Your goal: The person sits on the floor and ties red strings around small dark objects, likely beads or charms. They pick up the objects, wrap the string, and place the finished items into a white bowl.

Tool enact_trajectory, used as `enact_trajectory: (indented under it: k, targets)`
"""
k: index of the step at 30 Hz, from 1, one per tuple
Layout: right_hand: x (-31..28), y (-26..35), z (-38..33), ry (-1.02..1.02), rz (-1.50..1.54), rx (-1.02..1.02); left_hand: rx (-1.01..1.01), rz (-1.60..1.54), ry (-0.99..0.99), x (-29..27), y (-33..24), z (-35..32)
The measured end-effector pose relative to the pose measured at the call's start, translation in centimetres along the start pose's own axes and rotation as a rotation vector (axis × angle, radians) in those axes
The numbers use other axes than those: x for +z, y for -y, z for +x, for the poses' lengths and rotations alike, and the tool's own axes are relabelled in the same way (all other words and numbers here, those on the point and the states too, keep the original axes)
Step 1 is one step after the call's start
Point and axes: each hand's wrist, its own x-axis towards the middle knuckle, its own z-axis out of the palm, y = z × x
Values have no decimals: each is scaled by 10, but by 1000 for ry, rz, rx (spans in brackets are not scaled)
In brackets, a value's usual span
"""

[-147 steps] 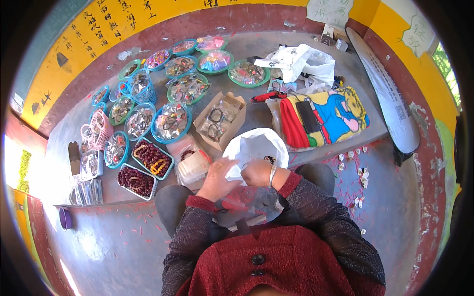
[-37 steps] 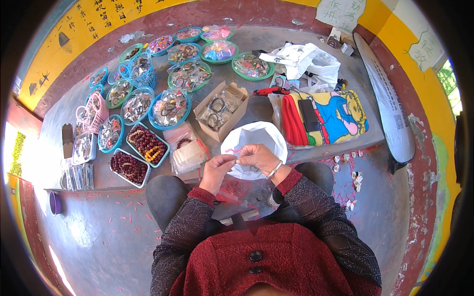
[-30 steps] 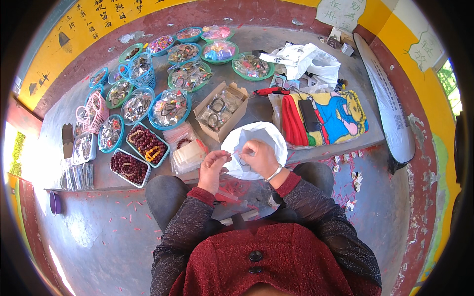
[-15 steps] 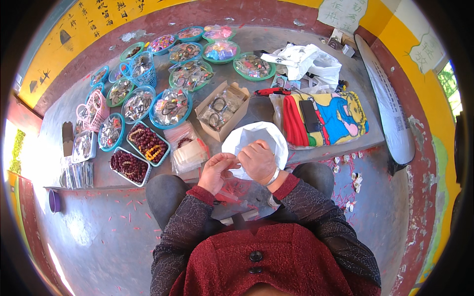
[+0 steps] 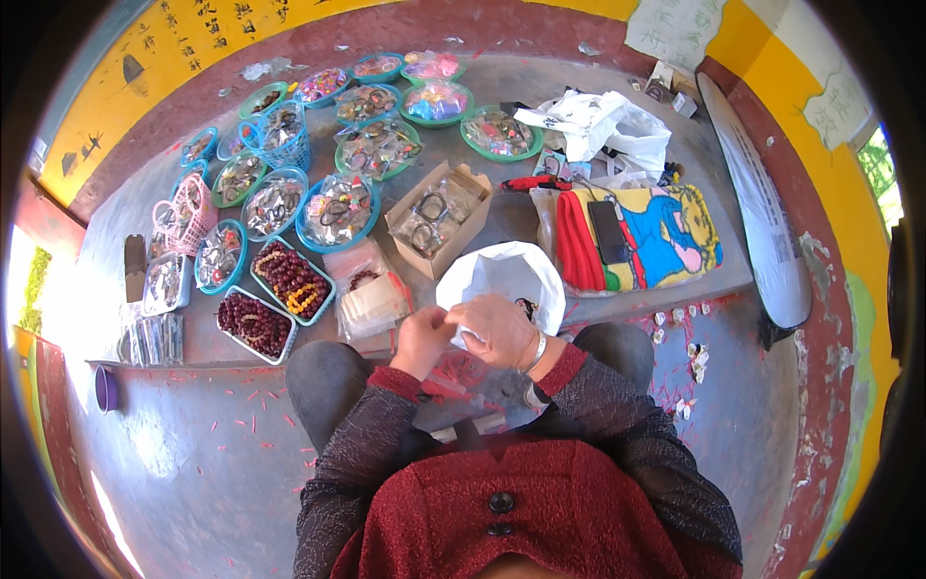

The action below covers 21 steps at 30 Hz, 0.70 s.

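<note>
My left hand (image 5: 422, 342) and my right hand (image 5: 496, 330) meet at the near rim of a white, round, bag-like container (image 5: 482, 270). Both sets of fingers are closed in a pinch, close together. Something small and pale shows under the right fingers, too hidden to name. Inside the container, past my right hand, lies a small dark beaded item (image 5: 526, 307). Left of my hands are clear plastic bags (image 5: 370, 307) with a dark beaded bracelet on them. An open cardboard box (image 5: 470, 214) of bagged bracelets stands just beyond.
Blue and green baskets (image 5: 307, 239) of packaged trinkets fill the platform's left and back. Two trays (image 5: 287, 349) hold dark red bead strings. At right are a folded colourful blanket (image 5: 666, 253) with a phone (image 5: 608, 232) on it, and white plastic bags (image 5: 637, 135).
My hands have shifted slightly left and down and drawn closer together. The dark beaded item inside the white container now shows beside my right hand.
</note>
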Motion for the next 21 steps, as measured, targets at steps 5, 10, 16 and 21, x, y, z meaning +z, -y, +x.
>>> enact_trajectory:
  k: [5,10,16,21]
  targets:
    - [4,0,-6,150,-92,-44,197,326,45,0,-21,-10]
    - [5,-2,-8,227,-174,0,127,287,79,-5,-31,-11]
    - [5,8,4,145,-206,-58,229,473,-6,-6,-12,-4]
    - [17,2,-6,205,-330,-48,214,440,-11,-13,-24,-4]
